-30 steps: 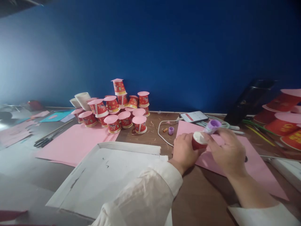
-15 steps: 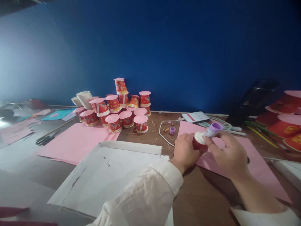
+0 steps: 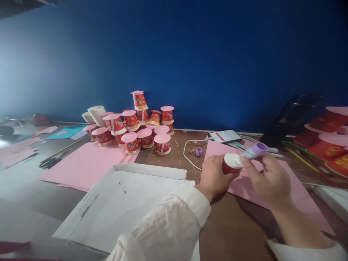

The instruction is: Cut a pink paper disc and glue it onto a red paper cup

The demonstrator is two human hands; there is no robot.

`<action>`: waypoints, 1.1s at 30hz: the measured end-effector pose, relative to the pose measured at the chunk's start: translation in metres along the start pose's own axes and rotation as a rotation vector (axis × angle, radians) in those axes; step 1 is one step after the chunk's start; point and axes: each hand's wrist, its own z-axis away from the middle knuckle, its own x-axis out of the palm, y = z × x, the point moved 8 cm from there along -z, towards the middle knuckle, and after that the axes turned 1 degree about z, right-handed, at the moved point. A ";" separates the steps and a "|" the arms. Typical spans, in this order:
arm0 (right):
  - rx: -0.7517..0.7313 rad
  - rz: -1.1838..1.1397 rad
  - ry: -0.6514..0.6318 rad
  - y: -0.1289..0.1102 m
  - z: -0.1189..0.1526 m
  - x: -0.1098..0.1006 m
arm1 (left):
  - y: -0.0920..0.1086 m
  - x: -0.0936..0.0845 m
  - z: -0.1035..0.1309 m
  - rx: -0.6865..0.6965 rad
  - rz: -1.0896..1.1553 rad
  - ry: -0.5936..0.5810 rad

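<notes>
My left hand [image 3: 216, 177] is wrapped round a red paper cup [image 3: 231, 167], whose white bottom faces up. In my right hand [image 3: 272, 177] is a glue stick [image 3: 252, 151] with a purple base, tilted, its lower end at the right edge of the cup's bottom. Whether the glue touches the cup there I cannot tell. A small purple cap [image 3: 199, 152] stands on the table behind my left hand. Beneath both hands lies a pink paper sheet [image 3: 296, 188] on the brown table.
Red cups topped with pink paper discs [image 3: 131, 141] are stacked at the back left, beside white cups [image 3: 97, 114]. More red cups [image 3: 330, 146] stand far right near a black bottle [image 3: 290, 117]. A phone [image 3: 225, 136], scissors [image 3: 51, 161], pink sheets [image 3: 87, 165] and a white cardboard tray [image 3: 108, 203] lie around.
My right hand has moved slightly right with the glue stick, from over the cup's bottom to its edge. More of the white bottom shows; my left hand keeps its hold.
</notes>
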 end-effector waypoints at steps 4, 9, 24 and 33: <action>0.085 -0.082 0.078 0.011 0.001 -0.014 | 0.001 0.000 0.000 -0.029 0.129 -0.020; 0.159 -0.060 0.091 0.022 0.001 -0.019 | 0.001 0.003 0.000 -0.010 0.172 -0.112; 0.158 -0.058 -0.016 0.016 0.000 -0.002 | -0.005 0.005 -0.002 -0.096 0.078 -0.014; 0.238 -0.156 0.069 0.024 -0.003 -0.012 | 0.001 0.003 -0.002 -0.053 0.082 -0.065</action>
